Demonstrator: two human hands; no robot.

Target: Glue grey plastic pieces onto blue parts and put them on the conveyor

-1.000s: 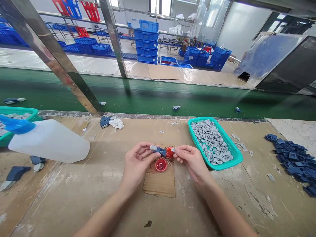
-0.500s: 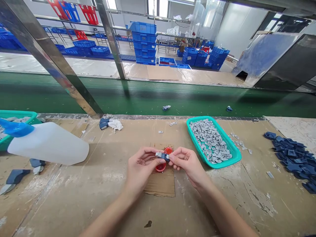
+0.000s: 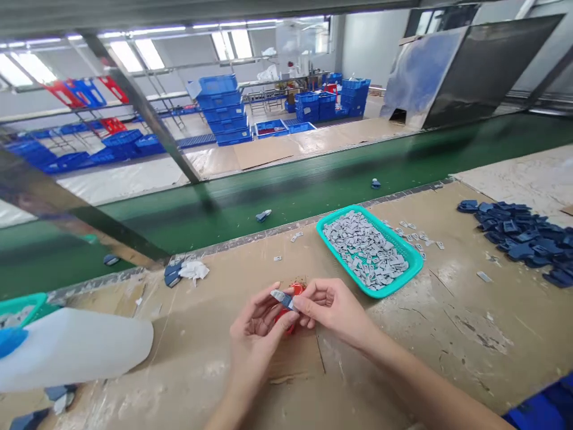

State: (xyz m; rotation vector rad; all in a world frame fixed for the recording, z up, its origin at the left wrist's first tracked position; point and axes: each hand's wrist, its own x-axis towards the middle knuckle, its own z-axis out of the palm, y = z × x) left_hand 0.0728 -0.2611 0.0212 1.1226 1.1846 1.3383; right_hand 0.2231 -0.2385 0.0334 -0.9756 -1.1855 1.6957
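Note:
My left hand (image 3: pixel 257 325) and my right hand (image 3: pixel 329 307) meet over the middle of the workbench, both pinching one small part (image 3: pixel 282 298) that is dark blue with a grey piece on it. Just beneath the fingers sit small red caps (image 3: pixel 293 291) on a scrap of cardboard (image 3: pixel 298 358), partly hidden by my hands. A teal tray (image 3: pixel 405 278) filled with several small grey pieces lies to the right of my right hand.
A white plastic bottle (image 3: pixel 76 346) with a blue cap lies on its side at the left. A heap of dark blue parts (image 3: pixel 519 236) sits at the far right. A green conveyor belt (image 3: pixel 277 191) carrying a few parts runs behind the bench. Blue crates (image 3: pixel 221 110) stand beyond.
The view has tilted and swung. My right hand has closed in on the left, so both now hold the blue part together. Parts on the belt have drifted left.

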